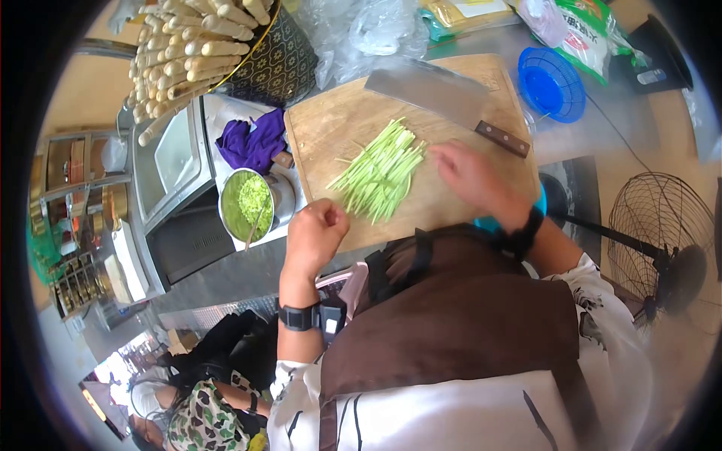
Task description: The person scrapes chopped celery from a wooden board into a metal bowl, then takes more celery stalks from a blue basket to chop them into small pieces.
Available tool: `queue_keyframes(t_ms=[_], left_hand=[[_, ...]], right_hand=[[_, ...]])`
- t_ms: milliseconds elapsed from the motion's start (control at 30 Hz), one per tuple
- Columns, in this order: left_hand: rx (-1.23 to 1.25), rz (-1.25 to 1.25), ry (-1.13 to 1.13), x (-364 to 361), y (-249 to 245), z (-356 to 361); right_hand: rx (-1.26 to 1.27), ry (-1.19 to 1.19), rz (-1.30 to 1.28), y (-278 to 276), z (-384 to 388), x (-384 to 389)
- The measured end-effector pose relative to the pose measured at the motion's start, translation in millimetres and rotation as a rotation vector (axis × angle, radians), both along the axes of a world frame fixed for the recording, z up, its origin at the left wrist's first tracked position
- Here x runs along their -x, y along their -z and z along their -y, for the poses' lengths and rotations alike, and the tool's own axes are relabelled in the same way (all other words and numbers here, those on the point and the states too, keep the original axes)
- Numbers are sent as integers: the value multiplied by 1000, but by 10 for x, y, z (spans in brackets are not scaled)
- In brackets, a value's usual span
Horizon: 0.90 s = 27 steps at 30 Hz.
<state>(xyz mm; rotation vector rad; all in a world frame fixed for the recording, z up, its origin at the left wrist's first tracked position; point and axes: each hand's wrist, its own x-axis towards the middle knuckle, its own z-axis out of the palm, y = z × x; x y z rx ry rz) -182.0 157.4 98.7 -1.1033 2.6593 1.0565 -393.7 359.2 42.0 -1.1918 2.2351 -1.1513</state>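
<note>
A loose heap of thin pale-green vegetable strips (381, 173) lies on the wooden cutting board (323, 143). My left hand (317, 231) is closed with its fingers curled, over the near left edge of the board beside the strips. Nothing shows in it. My right hand (468, 174) is over the board to the right of the heap, its fingers bent together and slightly blurred, with nothing visible in them. Along the board's far side rests a cleaver (436, 90), its wooden handle towards the right edge, beyond my right hand.
Left of the board stand a metal pot (282, 197) of chopped green pieces with a spoon, and a purple cloth (252, 141). A patterned bin (289, 64) of wooden-handled sticks is behind. At right are a blue basket (553, 86) and a fan (662, 240). Another person sits lower left.
</note>
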Motion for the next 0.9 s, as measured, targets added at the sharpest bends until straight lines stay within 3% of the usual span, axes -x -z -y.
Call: queue_keyframes(t_ms=[267, 433, 567, 667, 767, 833, 900], left_hand=[[-328, -30, -120, 37, -85, 273], [-140, -143, -67, 293, 347, 232], [61, 174, 61, 392, 459, 131], [380, -86, 63, 447, 310, 36], [536, -263, 411, 650, 371, 11], [449, -236, 452, 821, 538, -70], [400, -179, 475, 962, 712, -168]], right_hand=[[7, 56, 16, 241, -154, 55], [-18, 39, -12, 143, -128, 54], [-1, 16, -102, 86, -34, 28], [-38, 24, -78, 44, -29, 23], [-72, 57, -102, 143, 3, 65], [-86, 84, -99, 192, 42, 109], [-272, 68, -106, 142, 114, 121]])
